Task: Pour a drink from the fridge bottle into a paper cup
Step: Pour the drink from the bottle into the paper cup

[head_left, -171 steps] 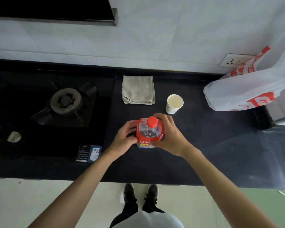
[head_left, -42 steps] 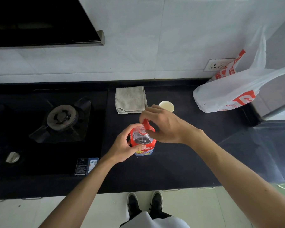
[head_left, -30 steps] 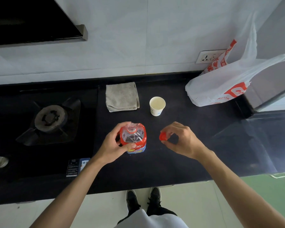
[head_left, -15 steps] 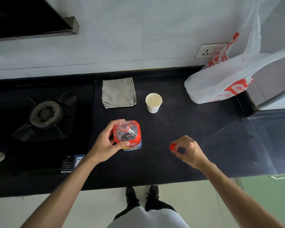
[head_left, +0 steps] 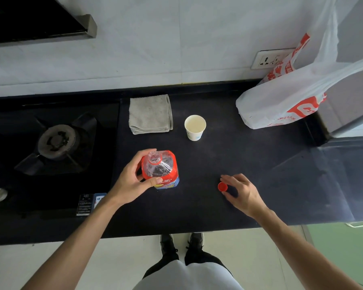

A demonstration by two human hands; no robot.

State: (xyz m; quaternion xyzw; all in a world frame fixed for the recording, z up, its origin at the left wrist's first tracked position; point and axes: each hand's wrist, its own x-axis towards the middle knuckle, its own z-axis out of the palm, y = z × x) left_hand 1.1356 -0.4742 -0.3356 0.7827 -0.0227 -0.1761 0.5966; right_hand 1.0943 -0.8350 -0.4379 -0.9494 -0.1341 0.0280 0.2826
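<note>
An uncapped clear bottle (head_left: pixel 160 171) with a red label stands upright on the black counter (head_left: pixel 260 164). My left hand (head_left: pixel 134 181) grips it round the shoulder from the left. The red cap (head_left: pixel 222 187) lies on the counter to the right of the bottle. My right hand (head_left: pixel 242 192) hovers just beside the cap with its fingers spread and a gap between the fingertips and the cap. The white paper cup (head_left: pixel 195 130) stands upright behind the bottle, apart from both hands, its inside pale.
A folded grey cloth (head_left: pixel 150 114) lies left of the cup. A gas burner (head_left: pixel 57 141) sits at the left. A white and red plastic bag (head_left: pixel 291 99) fills the back right corner under a wall socket (head_left: pixel 268 59). The counter's front edge runs near my arms.
My right hand twisted the cap off, carried it right and down to the counter, and has loosened its pinch. My left hand keeps holding the bottle.
</note>
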